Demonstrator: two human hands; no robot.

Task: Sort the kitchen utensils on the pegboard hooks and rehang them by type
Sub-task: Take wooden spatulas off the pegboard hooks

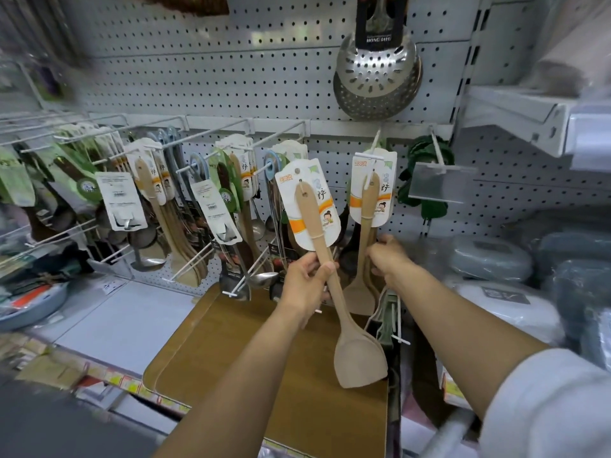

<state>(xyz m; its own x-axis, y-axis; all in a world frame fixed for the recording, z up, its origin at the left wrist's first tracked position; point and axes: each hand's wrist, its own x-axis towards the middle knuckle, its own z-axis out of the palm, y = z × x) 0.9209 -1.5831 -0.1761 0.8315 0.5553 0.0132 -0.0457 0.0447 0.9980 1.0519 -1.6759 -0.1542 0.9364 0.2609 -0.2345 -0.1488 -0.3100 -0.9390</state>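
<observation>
Spatula (334, 276) pinched in left grip (305, 280); right grip (386, 256) half-hidden, state unclear.

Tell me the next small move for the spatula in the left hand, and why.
Probably lift the loose spatula in the left hand toward the hook holding matching spatulas, and thread its card's hole on. The cards look alike, and the right hand already rests at those hanging handles, seemingly steadying them.
</observation>
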